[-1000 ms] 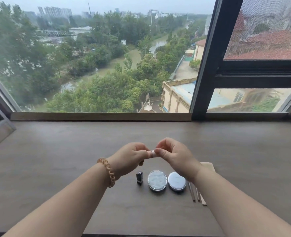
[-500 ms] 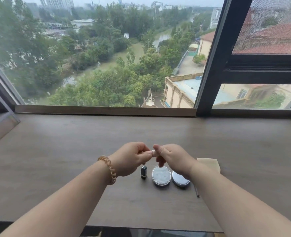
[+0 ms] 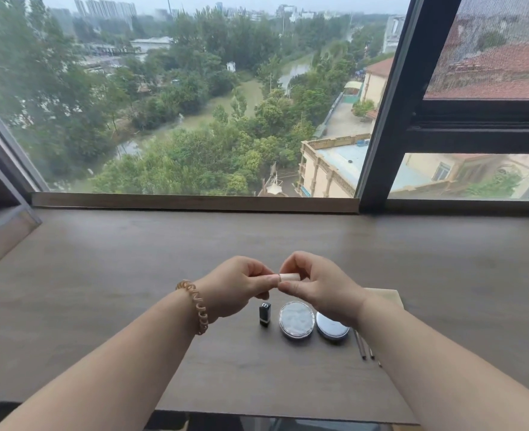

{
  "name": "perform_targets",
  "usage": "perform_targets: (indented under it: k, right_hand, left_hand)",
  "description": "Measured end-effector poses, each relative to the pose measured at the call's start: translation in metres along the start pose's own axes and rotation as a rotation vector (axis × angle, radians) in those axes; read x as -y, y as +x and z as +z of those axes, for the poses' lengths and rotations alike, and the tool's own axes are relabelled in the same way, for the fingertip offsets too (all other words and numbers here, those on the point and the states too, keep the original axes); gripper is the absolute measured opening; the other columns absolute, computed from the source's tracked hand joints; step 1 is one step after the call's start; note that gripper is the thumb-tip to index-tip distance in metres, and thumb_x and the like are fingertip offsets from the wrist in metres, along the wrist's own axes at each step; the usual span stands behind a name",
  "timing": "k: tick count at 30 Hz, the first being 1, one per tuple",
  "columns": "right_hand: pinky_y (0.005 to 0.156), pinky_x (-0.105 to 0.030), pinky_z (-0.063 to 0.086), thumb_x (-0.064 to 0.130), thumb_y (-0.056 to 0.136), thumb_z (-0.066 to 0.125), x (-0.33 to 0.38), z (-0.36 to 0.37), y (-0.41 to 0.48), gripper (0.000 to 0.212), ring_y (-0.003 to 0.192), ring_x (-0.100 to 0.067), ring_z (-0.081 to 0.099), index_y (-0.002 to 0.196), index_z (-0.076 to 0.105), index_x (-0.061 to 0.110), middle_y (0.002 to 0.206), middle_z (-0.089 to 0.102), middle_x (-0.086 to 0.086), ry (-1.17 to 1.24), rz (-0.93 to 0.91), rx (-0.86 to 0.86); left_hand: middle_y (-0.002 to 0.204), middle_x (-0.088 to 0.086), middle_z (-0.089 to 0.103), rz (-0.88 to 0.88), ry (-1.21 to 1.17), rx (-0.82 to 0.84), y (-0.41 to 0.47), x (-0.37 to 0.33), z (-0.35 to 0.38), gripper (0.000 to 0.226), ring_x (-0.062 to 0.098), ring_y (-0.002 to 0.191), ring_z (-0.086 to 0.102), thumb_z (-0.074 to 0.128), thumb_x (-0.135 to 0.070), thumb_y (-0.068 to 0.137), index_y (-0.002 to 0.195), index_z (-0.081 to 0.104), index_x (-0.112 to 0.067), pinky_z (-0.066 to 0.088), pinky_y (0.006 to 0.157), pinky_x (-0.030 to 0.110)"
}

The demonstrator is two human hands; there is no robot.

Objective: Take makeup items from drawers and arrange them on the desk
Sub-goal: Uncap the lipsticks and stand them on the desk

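Note:
Both hands meet above the brown desk (image 3: 132, 275) and grip a small pale tube (image 3: 289, 277) between them. My left hand (image 3: 236, 286), with a coiled band on its wrist, pinches the tube's left end. My right hand (image 3: 319, 287) pinches the right end. Below them on the desk lie a small black lipstick (image 3: 265, 314), a round clear-lidded compact (image 3: 297, 318) and a round silver-white compact (image 3: 331, 329), side by side. Thin pencils (image 3: 363, 348) and a beige pad (image 3: 391, 298) show past my right forearm, partly hidden.
A big window (image 3: 194, 104) with a dark frame (image 3: 391, 104) runs along the desk's far edge behind a low wooden sill (image 3: 194, 202). The desk's near edge (image 3: 257, 412) lies just under my forearms. An angled panel (image 3: 1, 231) stands at the far left.
My hands have stayed together on the tube, and more of the pale tube now shows between my fingers. The view has tilted slightly downward.

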State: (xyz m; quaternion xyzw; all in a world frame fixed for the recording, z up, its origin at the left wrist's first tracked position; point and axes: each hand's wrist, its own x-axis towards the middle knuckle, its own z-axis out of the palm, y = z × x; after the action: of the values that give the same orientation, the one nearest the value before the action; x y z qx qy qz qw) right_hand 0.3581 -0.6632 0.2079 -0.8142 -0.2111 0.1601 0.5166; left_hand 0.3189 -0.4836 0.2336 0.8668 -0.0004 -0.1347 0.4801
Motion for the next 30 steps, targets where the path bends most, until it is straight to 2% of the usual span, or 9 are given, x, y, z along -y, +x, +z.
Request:
perform_targets:
  k: [5, 7, 10, 12, 16, 21, 24, 27, 30]
  right_hand:
    - [0.083, -0.036, 0.049, 0.053, 0.086, 0.053, 0.009, -0.003, -0.002, 0.023, 0.078, -0.011, 0.06, 0.086, 0.064, 0.033, 0.092, 0.067, -0.006, -0.059, 0.028, 0.075]
    - [0.09, -0.04, 0.047, 0.054, 0.088, 0.045, 0.009, 0.0, -0.005, 0.033, 0.078, -0.012, 0.063, 0.085, 0.065, 0.028, 0.083, 0.068, -0.003, 0.014, 0.052, 0.082]
    - [0.083, -0.036, 0.047, 0.055, 0.088, 0.035, 0.006, 0.004, -0.004, 0.057, 0.068, -0.014, 0.06, 0.092, 0.068, 0.009, 0.075, 0.064, -0.001, 0.102, 0.051, 0.028]
    - [0.077, -0.037, 0.045, 0.046, 0.095, 0.038, 0.004, 0.006, -0.004, 0.051, 0.064, -0.015, 0.057, 0.093, 0.068, 0.004, 0.073, 0.061, -0.002, 0.121, 0.053, 0.01]
    - [0.073, -0.037, 0.042, 0.034, 0.083, 0.064, 0.0, 0.001, -0.002, 0.013, 0.076, -0.015, 0.052, 0.089, 0.063, 0.022, 0.079, 0.061, -0.002, 0.09, 0.057, 0.08]
    - [0.074, -0.034, 0.043, 0.045, 0.092, 0.05, 0.009, -0.001, 0.002, 0.034, 0.073, -0.016, 0.056, 0.08, 0.064, 0.017, 0.071, 0.067, 0.0, -0.012, 0.114, 0.022]
    - [0.072, -0.035, 0.045, 0.031, 0.09, 0.059, 0.005, 0.003, 0.003, 0.021, 0.07, -0.013, 0.054, 0.079, 0.066, 0.015, 0.069, 0.065, 0.002, -0.045, 0.079, 0.025]
    - [0.065, -0.027, 0.046, 0.028, 0.082, 0.071, 0.001, 0.006, 0.001, 0.011, 0.066, -0.007, 0.054, 0.081, 0.063, 0.02, 0.073, 0.062, 0.005, 0.009, 0.037, 0.014]
    - [0.08, -0.029, 0.05, 0.036, 0.087, 0.063, -0.002, 0.009, 0.004, 0.016, 0.084, -0.01, 0.063, 0.088, 0.064, 0.02, 0.086, 0.07, 0.004, 0.003, 0.087, 0.039]
  left_hand:
    - [0.07, -0.006, 0.065, 0.046, -0.07, -0.04, -0.001, -0.004, -0.005, 0.023, 0.013, 0.072, 0.055, 0.062, -0.038, 0.087, 0.092, 0.072, -0.017, 0.044, 0.069, 0.032]
    - [0.073, -0.004, 0.067, 0.056, -0.062, -0.036, -0.001, -0.004, -0.005, 0.02, 0.015, 0.076, 0.059, 0.062, -0.035, 0.088, 0.092, 0.072, -0.018, 0.049, 0.075, 0.037]
    - [0.074, -0.004, 0.067, 0.058, -0.053, -0.038, -0.002, -0.003, -0.004, 0.019, 0.015, 0.078, 0.06, 0.063, -0.033, 0.088, 0.093, 0.072, -0.017, 0.051, 0.08, 0.039]
    - [0.073, -0.006, 0.067, 0.054, -0.045, -0.035, -0.003, -0.001, -0.003, 0.019, 0.014, 0.077, 0.059, 0.063, -0.034, 0.088, 0.093, 0.072, -0.018, 0.05, 0.076, 0.036]
    - [0.07, -0.009, 0.065, 0.043, -0.04, -0.024, -0.006, 0.004, -0.004, 0.014, 0.011, 0.07, 0.053, 0.063, -0.032, 0.088, 0.092, 0.071, -0.022, 0.042, 0.065, 0.027]
    - [0.072, -0.008, 0.065, 0.047, 0.0, -0.015, -0.004, 0.005, -0.002, 0.013, 0.008, 0.063, 0.051, 0.061, -0.031, 0.089, 0.093, 0.07, -0.022, 0.04, 0.056, 0.018]
    - [0.072, -0.01, 0.065, 0.049, 0.02, -0.01, -0.003, 0.009, -0.002, 0.014, 0.004, 0.071, 0.057, 0.062, -0.029, 0.089, 0.094, 0.07, -0.019, 0.043, 0.063, 0.014]
    - [0.071, -0.011, 0.064, 0.048, 0.048, -0.006, -0.003, 0.014, -0.003, 0.014, -0.005, 0.061, 0.054, 0.062, -0.03, 0.089, 0.094, 0.07, -0.019, 0.038, 0.054, 0.006]
    - [0.071, -0.011, 0.064, 0.035, 0.059, -0.012, -0.003, 0.018, -0.003, 0.016, -0.008, 0.056, 0.053, 0.061, -0.033, 0.09, 0.092, 0.07, -0.02, 0.037, 0.051, 0.005]
